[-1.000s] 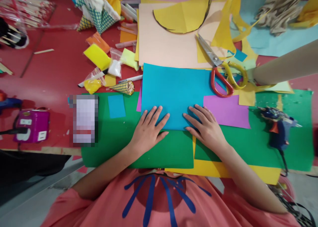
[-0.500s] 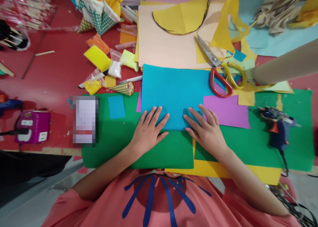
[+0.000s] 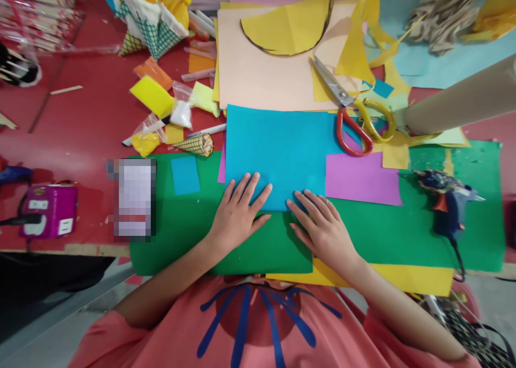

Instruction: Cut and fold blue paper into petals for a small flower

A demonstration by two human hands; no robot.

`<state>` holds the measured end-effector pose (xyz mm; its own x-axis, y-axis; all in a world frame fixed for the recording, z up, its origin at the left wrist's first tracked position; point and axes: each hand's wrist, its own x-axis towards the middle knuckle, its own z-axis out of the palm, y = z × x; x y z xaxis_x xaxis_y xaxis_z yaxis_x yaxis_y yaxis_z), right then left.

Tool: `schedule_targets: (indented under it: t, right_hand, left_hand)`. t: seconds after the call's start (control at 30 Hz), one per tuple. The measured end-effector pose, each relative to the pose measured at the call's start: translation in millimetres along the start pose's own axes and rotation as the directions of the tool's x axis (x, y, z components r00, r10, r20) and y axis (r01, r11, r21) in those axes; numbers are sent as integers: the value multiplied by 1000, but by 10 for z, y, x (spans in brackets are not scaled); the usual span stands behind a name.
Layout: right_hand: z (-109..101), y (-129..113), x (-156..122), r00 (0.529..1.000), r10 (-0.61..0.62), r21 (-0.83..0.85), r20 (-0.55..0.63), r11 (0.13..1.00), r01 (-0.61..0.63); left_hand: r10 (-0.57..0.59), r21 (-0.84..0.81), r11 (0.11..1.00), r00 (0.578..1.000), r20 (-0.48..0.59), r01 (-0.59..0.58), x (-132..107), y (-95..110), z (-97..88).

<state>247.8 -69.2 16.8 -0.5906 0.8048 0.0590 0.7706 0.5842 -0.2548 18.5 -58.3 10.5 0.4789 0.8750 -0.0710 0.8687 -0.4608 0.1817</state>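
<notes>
A sheet of blue craft paper (image 3: 274, 148) lies flat in front of me, over a green sheet (image 3: 193, 239). My left hand (image 3: 239, 209) rests on its lower left edge with the fingers stretched out. Spread over the lower right edge are the fingertips of my right hand (image 3: 320, 220), the palm above the green sheet. Neither hand grips anything. Purple paper (image 3: 363, 180) sticks out to the right of the blue sheet. Scissors (image 3: 342, 96) with red and yellow handles lie by its upper right corner, blades partly apart.
Pale peach sheets (image 3: 262, 78) carry a yellow half-round piece (image 3: 290, 24) at the back. A glue gun (image 3: 447, 207) lies right, near a thick pale tube (image 3: 463, 99). Left are a blue square (image 3: 185, 175), a small cone (image 3: 197, 144), clay packets (image 3: 152, 95) and a purple box (image 3: 50, 209).
My right hand has slid left and slightly down along the blue sheet's lower edge. My left hand stays on the sheet. The whole view has shifted a little.
</notes>
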Motion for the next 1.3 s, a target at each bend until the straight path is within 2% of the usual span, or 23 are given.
schedule_targets:
  t: [0.33, 0.6, 0.97, 1.13, 1.3]
  right_hand:
    - [-58, -27, 49, 1000, -3, -46, 15, 999, 4]
    - [-85, -35, 90, 1000, -9, -75, 30, 997, 12]
    - [-125, -137, 142, 998, 8, -96, 63, 995, -2]
    - [-68, -235, 208, 995, -87, -42, 57, 995, 89]
    - [-12, -271, 205, 992, -123, -83, 36, 989, 125]
  left_hand:
    - [-9, 8, 1000, 1000, 12, 9, 10, 14, -20]
    - [-72, -33, 997, 997, 15, 73, 63, 23, -97]
    - [-84, 40, 996, 996, 4, 84, 73, 49, -62]
    - [-87, 65, 994, 996, -4, 87, 82, 63, -56]
    - [-83, 57, 995, 997, 1, 83, 80, 60, -67]
